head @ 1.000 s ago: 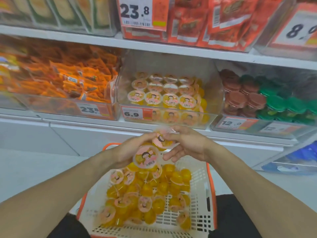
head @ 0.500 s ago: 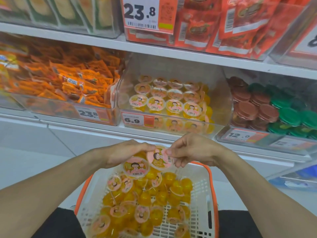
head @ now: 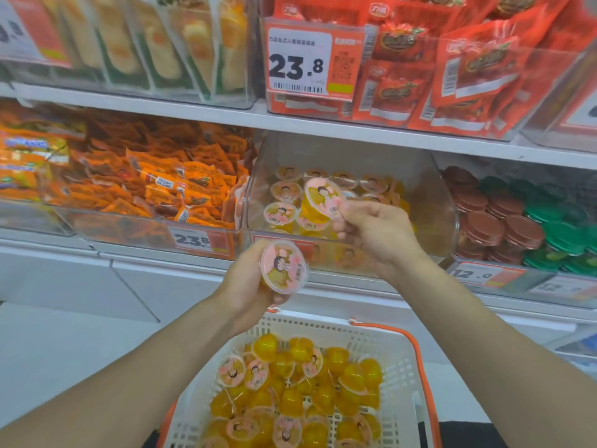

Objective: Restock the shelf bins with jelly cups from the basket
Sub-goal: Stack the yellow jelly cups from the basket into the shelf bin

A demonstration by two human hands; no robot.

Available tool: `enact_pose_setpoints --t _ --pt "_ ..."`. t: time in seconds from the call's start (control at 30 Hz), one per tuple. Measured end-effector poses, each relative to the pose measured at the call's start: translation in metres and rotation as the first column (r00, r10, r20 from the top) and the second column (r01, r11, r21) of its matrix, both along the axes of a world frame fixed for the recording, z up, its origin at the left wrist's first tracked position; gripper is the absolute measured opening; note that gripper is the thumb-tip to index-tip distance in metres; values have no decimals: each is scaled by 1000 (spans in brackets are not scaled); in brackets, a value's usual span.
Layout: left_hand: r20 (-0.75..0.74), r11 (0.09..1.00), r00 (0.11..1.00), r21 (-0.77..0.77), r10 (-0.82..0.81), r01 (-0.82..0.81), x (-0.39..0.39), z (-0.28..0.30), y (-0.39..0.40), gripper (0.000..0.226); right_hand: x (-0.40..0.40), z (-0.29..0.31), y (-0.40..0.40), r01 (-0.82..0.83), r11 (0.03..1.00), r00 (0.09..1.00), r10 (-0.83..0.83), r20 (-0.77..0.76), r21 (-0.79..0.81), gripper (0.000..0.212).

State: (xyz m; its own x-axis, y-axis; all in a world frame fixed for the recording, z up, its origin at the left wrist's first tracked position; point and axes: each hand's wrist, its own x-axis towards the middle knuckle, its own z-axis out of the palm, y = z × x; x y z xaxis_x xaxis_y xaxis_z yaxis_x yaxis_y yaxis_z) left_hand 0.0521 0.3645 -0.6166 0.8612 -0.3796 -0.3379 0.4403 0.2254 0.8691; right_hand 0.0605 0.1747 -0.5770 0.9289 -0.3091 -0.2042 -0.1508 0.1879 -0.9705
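A white basket (head: 400, 376) with orange handles sits low in front of me, holding several yellow jelly cups (head: 290, 389) with pink cartoon lids. My left hand (head: 248, 282) grips one jelly cup (head: 283, 266) just in front of the shelf edge, lid facing me. My right hand (head: 378, 234) pinches a second jelly cup (head: 323, 197) by its rim, tilted, over the open front of the clear shelf bin (head: 445, 215). Inside that bin, several like cups lie in rows.
To the left is a bin of orange snack packets (head: 155, 185). On the right, a bin of brown and green round lids (head: 523, 218). An upper shelf (head: 226, 114) carries red packets and a 23.8 price tag (head: 298, 64) close overhead.
Both hands have risen from above the basket toward the shelf. The right hand now holds its cup at the bin's mouth, and the hands have drawn apart.
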Motion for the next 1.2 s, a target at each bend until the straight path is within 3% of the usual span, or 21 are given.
enact_pose_setpoints --t 0.1,0.2,0.27,0.37,0.57,0.87,1.03,1.1,1.2 --pt "-66 999 997 8 35 -34 0 -8 6 36 58 -4 21 98 993 994 -100 -37 -63 10" --pt "-128 998 992 -64 0 -8 0 -11 13 32 112 -11 31 158 983 971 -172 -167 -92 4" --pt "-135 994 990 -105 -45 31 1 -10 18 33 137 -13 37 115 979 959 -154 -237 -169 23" --pt "-139 992 988 -107 -74 59 4 -11 25 35 163 -18 46 80 940 954 -168 -247 -331 18" --pt "-131 991 990 -130 -52 35 13 -16 25 36 194 -34 59 107 842 928 -276 -251 -529 52" --pt "-133 990 991 -142 -14 -5 17 -17 19 39 209 -43 55 199 841 919 -339 -204 -503 47" --pt "-145 986 989 -161 18 -42 18 -13 16 36 190 -43 51 106 912 966 -189 -177 -395 38" --pt "-144 982 989 -181 21 -47 18 -8 14 35 162 -31 49 67 900 988 -119 -96 -431 18" --pt "-127 973 992 -225 19 -47 16 -1 10 36 99 -7 47 9 920 999 10 46 -391 8"
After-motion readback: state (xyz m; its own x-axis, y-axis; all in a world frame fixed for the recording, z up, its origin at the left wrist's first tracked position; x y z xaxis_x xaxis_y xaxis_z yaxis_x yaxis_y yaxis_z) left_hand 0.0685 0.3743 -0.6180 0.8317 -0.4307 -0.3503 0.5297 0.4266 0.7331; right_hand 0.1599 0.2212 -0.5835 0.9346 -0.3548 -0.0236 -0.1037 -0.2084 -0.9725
